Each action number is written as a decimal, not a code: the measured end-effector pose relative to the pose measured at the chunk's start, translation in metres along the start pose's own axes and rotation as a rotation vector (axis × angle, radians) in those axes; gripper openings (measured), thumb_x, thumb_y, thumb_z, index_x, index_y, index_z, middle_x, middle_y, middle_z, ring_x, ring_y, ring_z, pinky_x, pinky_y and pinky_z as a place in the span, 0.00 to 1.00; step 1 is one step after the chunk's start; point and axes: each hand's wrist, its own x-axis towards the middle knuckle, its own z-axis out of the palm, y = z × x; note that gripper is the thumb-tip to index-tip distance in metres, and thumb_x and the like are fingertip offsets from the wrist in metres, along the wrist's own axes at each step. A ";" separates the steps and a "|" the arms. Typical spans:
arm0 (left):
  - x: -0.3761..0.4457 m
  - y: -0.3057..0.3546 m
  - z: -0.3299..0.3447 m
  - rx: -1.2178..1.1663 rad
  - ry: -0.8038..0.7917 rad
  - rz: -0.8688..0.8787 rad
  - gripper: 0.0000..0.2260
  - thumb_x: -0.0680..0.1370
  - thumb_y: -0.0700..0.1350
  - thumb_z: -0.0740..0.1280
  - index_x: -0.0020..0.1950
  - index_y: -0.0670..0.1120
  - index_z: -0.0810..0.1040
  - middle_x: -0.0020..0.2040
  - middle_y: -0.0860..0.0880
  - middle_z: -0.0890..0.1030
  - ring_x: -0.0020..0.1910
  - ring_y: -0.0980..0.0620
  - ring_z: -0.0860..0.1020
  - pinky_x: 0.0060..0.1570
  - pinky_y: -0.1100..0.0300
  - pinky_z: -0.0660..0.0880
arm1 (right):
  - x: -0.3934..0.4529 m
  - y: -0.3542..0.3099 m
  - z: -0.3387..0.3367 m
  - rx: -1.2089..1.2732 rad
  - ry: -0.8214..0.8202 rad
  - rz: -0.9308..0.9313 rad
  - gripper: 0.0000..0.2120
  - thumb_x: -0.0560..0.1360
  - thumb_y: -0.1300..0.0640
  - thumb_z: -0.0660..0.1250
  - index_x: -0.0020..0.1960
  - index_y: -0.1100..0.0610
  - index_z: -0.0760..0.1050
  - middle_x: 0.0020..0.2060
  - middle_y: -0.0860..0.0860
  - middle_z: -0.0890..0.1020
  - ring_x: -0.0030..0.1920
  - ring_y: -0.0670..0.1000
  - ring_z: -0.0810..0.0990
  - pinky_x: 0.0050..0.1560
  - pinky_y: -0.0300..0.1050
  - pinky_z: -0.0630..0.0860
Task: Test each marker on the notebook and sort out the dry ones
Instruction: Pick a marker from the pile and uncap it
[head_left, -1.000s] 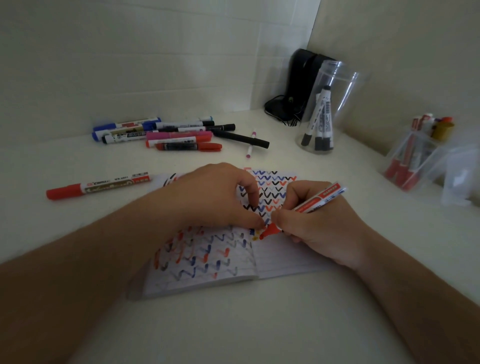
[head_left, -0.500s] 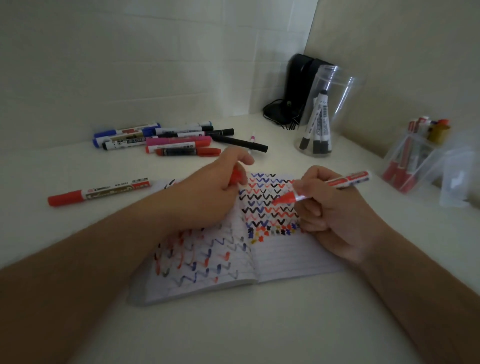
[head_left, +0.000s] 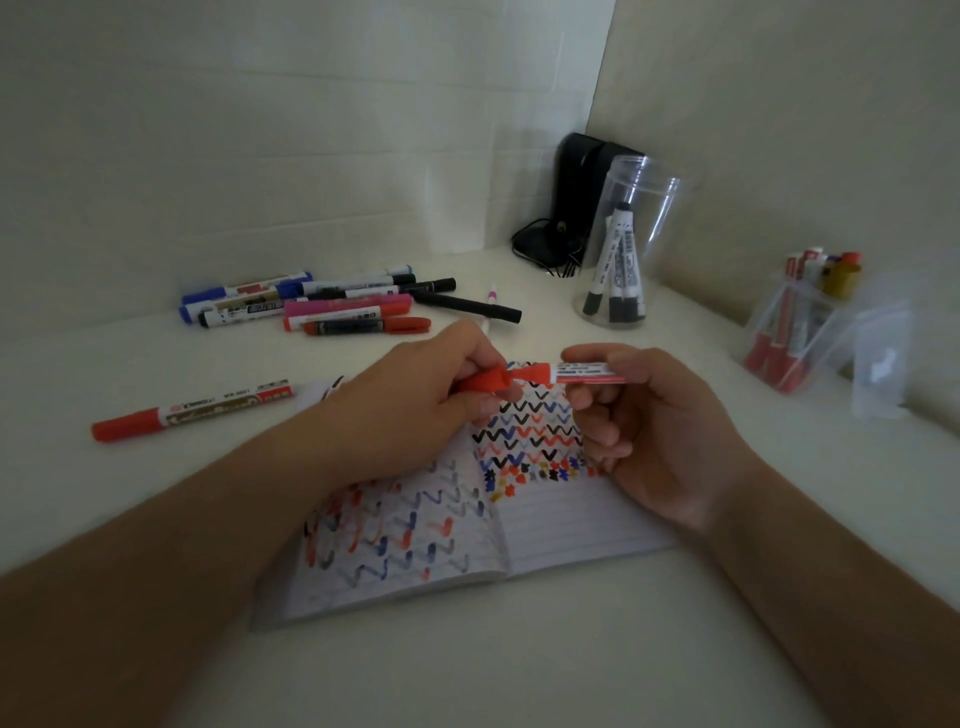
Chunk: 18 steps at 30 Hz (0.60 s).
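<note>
Two bare arms are reaching in from the bottom. The left hand and the right hand are wearing no rings, watch, gloves or sleeves.

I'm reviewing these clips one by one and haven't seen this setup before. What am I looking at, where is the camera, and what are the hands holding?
There is no machine here: a person wears one wide-angle camera on the head, looking down at their own bare hands. The left hand pinches a red cap; the right hand holds a red marker, cap and tip nearly meeting. Below lies an open notebook full of test squiggles. On the table are loose markers, a single red marker, a clear jar with markers, and a clear bag with more.
</note>
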 end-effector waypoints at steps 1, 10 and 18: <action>0.000 0.000 0.000 0.020 0.001 -0.001 0.08 0.82 0.49 0.67 0.58 0.60 0.73 0.57 0.63 0.83 0.54 0.67 0.80 0.59 0.58 0.79 | 0.001 0.001 0.000 -0.030 0.007 -0.002 0.10 0.72 0.56 0.66 0.50 0.57 0.83 0.36 0.54 0.78 0.28 0.49 0.67 0.25 0.39 0.63; 0.002 0.005 0.009 0.085 0.046 0.055 0.08 0.84 0.51 0.64 0.62 0.61 0.74 0.50 0.62 0.81 0.49 0.66 0.78 0.45 0.71 0.73 | -0.001 0.004 0.007 -0.142 0.069 -0.087 0.09 0.80 0.60 0.68 0.41 0.56 0.73 0.37 0.60 0.82 0.28 0.51 0.74 0.25 0.40 0.68; 0.003 0.017 0.018 0.140 0.218 0.239 0.06 0.84 0.46 0.61 0.59 0.52 0.75 0.38 0.57 0.77 0.37 0.59 0.77 0.34 0.66 0.72 | -0.008 -0.002 0.011 -0.072 0.067 -0.112 0.08 0.77 0.58 0.70 0.44 0.58 0.71 0.37 0.59 0.83 0.33 0.51 0.78 0.28 0.40 0.67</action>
